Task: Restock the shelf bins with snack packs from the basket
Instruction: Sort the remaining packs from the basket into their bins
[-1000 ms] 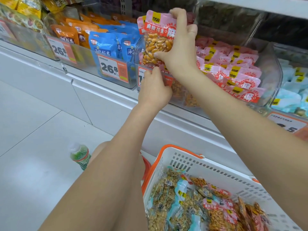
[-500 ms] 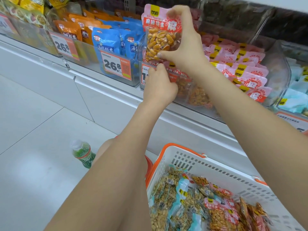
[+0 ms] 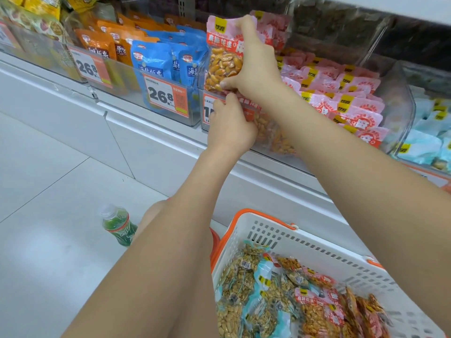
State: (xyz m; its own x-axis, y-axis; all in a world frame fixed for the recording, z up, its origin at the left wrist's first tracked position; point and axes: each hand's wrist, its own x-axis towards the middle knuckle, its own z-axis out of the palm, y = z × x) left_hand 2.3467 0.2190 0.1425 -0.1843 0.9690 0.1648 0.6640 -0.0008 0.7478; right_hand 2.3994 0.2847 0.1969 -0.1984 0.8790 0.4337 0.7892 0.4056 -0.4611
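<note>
Up top, my right hand (image 3: 256, 62) gripped the pink peanut pack (image 3: 223, 54) above the clear bin (image 3: 400, 111); my left hand's (image 3: 231, 125) fingers curled against its front.

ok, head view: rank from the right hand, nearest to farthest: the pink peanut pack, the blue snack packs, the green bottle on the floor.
From the right hand:
1. Pink peanut pack with a clear window: in its grip, over the bin's front edge.
2. Blue snack packs: next bin to the left.
3. Green plastic bottle with a clear cap: down on the white floor, lower left.
</note>
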